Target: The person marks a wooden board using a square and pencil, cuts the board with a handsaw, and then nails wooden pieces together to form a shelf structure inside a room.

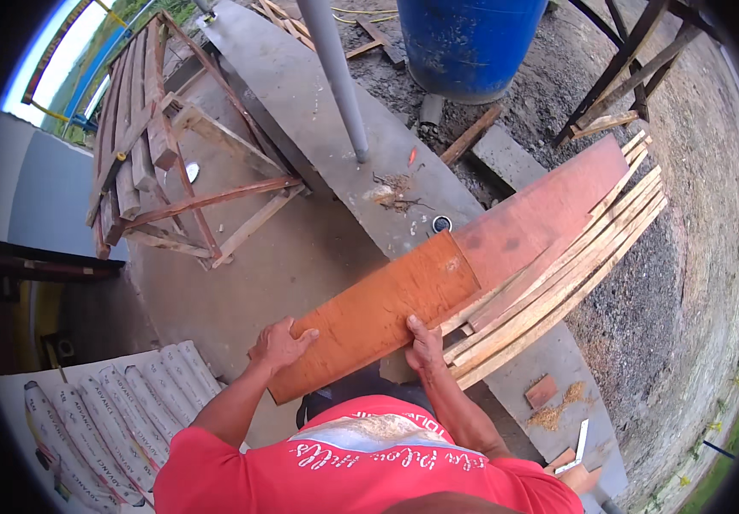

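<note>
A reddish-brown wooden board (373, 313) lies slantwise in front of me, held by both hands. My left hand (282, 344) grips its left end, thumb on the upper face and the other fingers mostly hidden at the edge. My right hand (423, 344) is closed on the near long edge towards the right, thumb on top. The board's far right end overlaps a longer, faded red plank (549, 210). Beside that plank lie several pale wooden strips (571, 270), running away to the right.
A concrete ledge (301, 94) crosses the scene, with a grey pole (335, 77) standing on it and a small round black object (442, 224) nearby. A blue barrel (468, 43) stands beyond. Wooden trestles with beams (142, 128) are at left, stacked bags (121, 420) at lower left, a metal square (579, 445) at lower right.
</note>
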A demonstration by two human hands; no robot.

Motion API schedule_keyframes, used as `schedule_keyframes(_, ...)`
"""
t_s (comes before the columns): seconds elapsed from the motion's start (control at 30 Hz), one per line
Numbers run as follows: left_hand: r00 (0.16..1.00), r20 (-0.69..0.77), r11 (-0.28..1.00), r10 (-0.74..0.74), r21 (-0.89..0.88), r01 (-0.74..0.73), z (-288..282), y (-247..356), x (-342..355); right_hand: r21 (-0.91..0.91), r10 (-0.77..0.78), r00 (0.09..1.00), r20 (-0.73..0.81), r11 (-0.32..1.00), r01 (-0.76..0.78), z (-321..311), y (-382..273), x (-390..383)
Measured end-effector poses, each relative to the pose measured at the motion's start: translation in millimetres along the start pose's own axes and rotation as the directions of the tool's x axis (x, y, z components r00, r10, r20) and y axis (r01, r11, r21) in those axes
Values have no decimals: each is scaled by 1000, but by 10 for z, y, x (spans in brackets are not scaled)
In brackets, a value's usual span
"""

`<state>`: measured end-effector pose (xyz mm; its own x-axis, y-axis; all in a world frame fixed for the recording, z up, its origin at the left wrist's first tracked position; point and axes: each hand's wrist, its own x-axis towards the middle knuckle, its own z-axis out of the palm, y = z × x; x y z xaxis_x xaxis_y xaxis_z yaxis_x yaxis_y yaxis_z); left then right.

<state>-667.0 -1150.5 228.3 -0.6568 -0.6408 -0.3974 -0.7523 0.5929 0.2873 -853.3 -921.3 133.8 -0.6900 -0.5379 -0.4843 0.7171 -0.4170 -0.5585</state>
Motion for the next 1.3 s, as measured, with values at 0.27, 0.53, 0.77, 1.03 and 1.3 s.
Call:
schedule_keyframes(0.27, 915, -273, 952, -298, -160, 263, -178, -1269, -714, -163, 484, 821, 303, 875, -456, 817, 603, 172)
schedule_keyframes(0.53, 809, -431, 913, -400, -104, 395, -269, -1587, -2477, -558, 799, 383, 464, 600, -574, 602, 813, -555)
schedule_keyframes(0.77, 662, -395, 757, -637, -157, 634, 121, -1618, -4082, -603, 923, 303, 235, 383, -700, 238, 1077, -1143)
schedule_keyframes(1.03, 493, -442, 621, -749, -210, 755, 613, -1496, -5058, -813, 984, -170, -49, -138, -566, 469, 1320, -1355)
schedule_keyframes(1.3, 551, -381, 667, -742, -502, 551, 1222, -1660, -3307, -733, 827, 426, 366, 539, -416, 1297, 1951, 240)
